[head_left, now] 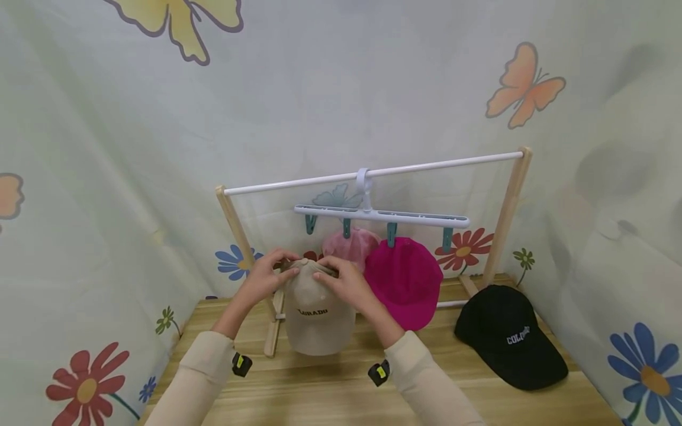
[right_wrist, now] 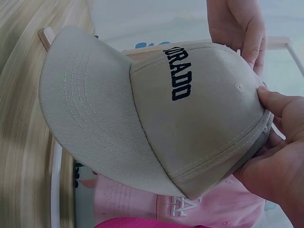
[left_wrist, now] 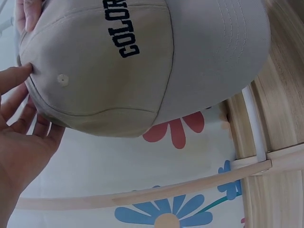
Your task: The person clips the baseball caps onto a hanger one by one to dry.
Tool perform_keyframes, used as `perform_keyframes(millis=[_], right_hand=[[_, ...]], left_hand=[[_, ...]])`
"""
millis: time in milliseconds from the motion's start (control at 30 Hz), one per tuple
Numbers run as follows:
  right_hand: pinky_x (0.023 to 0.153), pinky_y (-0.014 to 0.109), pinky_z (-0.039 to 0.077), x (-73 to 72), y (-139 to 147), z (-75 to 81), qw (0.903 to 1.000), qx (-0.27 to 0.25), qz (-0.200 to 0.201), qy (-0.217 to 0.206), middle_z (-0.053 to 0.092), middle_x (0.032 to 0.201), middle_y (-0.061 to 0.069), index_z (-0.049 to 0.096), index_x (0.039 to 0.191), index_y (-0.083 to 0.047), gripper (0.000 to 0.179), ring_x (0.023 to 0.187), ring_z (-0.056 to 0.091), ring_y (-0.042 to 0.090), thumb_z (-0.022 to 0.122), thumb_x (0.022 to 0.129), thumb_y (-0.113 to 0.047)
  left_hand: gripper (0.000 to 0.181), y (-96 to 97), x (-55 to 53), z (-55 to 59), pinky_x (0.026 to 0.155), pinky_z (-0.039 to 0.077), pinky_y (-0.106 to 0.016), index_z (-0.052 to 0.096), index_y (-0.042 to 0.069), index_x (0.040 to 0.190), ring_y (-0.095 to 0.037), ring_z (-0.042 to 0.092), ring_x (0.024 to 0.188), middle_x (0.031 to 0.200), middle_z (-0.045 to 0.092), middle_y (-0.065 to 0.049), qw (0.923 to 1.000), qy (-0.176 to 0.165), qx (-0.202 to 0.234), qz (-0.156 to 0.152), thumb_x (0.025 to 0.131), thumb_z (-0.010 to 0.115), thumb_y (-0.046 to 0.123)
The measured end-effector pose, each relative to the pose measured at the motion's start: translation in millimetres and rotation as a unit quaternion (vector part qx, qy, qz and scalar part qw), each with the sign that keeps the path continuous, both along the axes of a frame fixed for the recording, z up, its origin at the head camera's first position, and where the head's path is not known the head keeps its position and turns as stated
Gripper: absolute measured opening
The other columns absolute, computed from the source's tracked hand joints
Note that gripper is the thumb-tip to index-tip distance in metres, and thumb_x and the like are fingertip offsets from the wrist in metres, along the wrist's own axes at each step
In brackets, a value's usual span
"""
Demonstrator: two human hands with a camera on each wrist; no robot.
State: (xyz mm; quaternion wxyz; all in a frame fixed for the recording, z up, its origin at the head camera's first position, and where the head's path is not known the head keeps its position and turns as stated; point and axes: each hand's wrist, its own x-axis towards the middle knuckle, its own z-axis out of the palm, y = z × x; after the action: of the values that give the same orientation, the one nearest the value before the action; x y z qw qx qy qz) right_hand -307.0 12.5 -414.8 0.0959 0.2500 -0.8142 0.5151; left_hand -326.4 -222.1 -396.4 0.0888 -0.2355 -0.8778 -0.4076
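Note:
Both hands hold a beige baseball cap (head_left: 318, 307) by the top of its crown, brim hanging down and dark lettering facing me. My left hand (head_left: 264, 278) pinches the crown's left side, its thumb on the front in the left wrist view and the other fingers behind. On the right side my right hand (right_wrist: 280, 156) grips it the same way. Just above is a white clip hanger (head_left: 383, 215) with several green clips. A light pink cap (head_left: 341, 245) hangs behind the beige one, and a magenta cap (head_left: 403, 284) hangs to its right.
The hanger hooks over the white rod (head_left: 442, 165) of a wooden-legged rack (head_left: 508, 219). On the wooden table (head_left: 298, 396), a black cap (head_left: 501, 331) lies at the right. A flower-and-butterfly printed sheet (head_left: 341, 89) encloses the back and sides.

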Motion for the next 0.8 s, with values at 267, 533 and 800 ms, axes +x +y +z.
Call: perform_keyframes(millis=[267,533,800], right_hand=[[0.094,0.038,0.055,-3.0,1.2,-1.8,0.9999,0.002,-0.01,0.004,0.073,0.112,0.003,0.073,0.115,-0.011,0.021,0.102,0.066,0.018,0.072,0.096,-0.022],[0.094,0.04,0.054,-5.6,4.4,-1.1,0.9997,-0.007,-0.019,0.013,0.074,0.111,0.003,0.074,0.112,-0.011,0.02,0.103,0.067,0.018,0.074,0.095,-0.02],[0.094,0.038,0.053,-6.0,5.9,-0.9,0.9997,-0.012,-0.019,0.011,0.074,0.11,0.002,0.074,0.111,-0.012,0.018,0.103,0.067,0.017,0.074,0.095,-0.021]], left_hand=[[0.022,-0.8,-11.4,-4.9,0.101,0.05,-0.054,0.071,0.014,0.117,-0.025,0.058,0.107,0.115,0.065,-0.005,0.9989,-0.03,0.028,-0.023,0.096,0.073,0.021],[0.023,4.2,-17.7,-3.4,0.101,0.049,-0.053,0.07,0.01,0.117,-0.025,0.059,0.107,0.116,0.065,-0.007,0.9983,-0.033,0.034,-0.034,0.097,0.071,0.02],[0.026,5.2,-24.1,-2.5,0.102,0.049,-0.051,0.068,0.008,0.122,-0.028,0.06,0.117,0.122,0.065,-0.008,0.9955,-0.062,0.049,-0.052,0.1,0.067,0.021]])
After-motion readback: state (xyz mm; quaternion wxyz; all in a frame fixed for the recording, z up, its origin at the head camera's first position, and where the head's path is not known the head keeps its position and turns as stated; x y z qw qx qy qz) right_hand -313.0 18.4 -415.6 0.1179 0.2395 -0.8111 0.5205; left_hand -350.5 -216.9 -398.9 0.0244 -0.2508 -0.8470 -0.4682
